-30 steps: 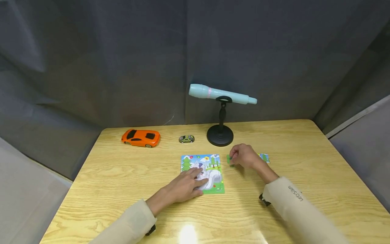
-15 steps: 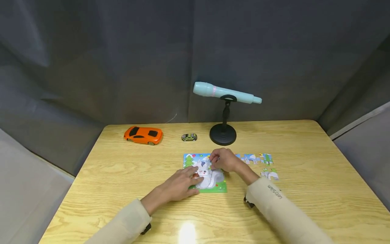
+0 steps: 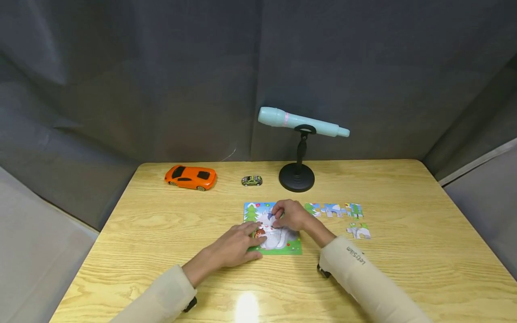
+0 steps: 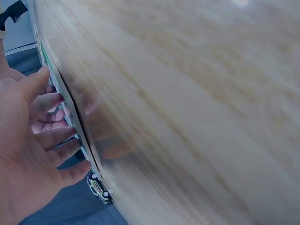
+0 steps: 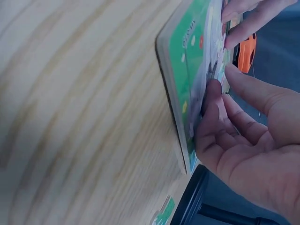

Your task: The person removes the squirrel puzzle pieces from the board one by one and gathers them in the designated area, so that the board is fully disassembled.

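Note:
A square jigsaw puzzle (image 3: pixel 292 249) with a white squirrel picture lies flat on the wooden table. My left hand (image 3: pixel 236 246) rests on its left part with fingers spread and extended. Over its upper right part my right hand (image 3: pixel 293 216) has its fingers curled, with the fingertips down at the picture; whether a piece is between them is hidden. The right wrist view shows the right hand (image 5: pixel 253 129) close against the puzzle's surface (image 5: pixel 185 61). To the right of the puzzle are several loose pieces: a row with a tree piece (image 3: pixel 312 209) at its left end, and a lower group (image 3: pixel 359 231).
Behind the puzzle, a light blue microphone (image 3: pixel 303 122) sits on a black stand (image 3: pixel 296 178). A small green toy car (image 3: pixel 252 181) and a larger orange toy car (image 3: pixel 190 177) stand farther left. A dark curtain (image 3: pixel 202 80) hangs behind the table (image 3: pixel 153 233).
My right hand has moved left from beside a green piece onto the puzzle, uncovering the loose pieces. The left hand stays on the puzzle. The head view has shifted slightly.

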{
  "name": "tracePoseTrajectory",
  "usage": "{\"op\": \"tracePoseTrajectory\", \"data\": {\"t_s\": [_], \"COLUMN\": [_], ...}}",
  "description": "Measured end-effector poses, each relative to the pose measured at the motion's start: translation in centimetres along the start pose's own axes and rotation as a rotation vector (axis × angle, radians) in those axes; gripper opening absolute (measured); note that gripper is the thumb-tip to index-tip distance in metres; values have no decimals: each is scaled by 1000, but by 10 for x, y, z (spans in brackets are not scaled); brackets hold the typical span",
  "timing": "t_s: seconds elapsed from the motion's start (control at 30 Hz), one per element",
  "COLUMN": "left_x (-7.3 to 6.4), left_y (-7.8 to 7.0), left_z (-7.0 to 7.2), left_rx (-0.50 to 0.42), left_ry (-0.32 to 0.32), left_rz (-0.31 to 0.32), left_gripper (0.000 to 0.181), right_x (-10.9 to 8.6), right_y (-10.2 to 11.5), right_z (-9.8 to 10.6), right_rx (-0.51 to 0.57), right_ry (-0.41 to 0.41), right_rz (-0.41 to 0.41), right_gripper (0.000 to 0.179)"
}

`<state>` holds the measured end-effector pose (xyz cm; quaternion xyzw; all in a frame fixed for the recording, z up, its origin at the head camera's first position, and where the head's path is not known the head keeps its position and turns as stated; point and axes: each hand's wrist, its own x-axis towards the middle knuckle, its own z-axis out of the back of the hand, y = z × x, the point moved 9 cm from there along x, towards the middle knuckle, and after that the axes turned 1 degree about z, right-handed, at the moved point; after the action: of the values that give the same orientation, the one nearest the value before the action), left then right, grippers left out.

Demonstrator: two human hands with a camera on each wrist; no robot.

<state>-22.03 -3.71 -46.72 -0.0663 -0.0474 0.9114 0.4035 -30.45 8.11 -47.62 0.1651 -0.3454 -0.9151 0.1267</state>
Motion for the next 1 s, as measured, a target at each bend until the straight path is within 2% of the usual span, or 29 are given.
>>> {"op": "tracePoseTrajectory", "data": {"t_s": [0.23,0.47,1.0], "left_x": [0,0,0], "left_y": [0,0,-3], "left_z": [1,1,2], "left_rx": [28,47,85], "left_ry": [21,57,49], "left_rz": [15,37,-2], "left_gripper": [49,50,52], "right_x": [1,1,1], "right_y": [3,9,7], "right_z": [-3,-5,-3], "right_rx": [-15,-26,-38], "right_ry": [6,2,-11], "right_rz": [-34,-5,30], "right_gripper": [26,21,16]}}
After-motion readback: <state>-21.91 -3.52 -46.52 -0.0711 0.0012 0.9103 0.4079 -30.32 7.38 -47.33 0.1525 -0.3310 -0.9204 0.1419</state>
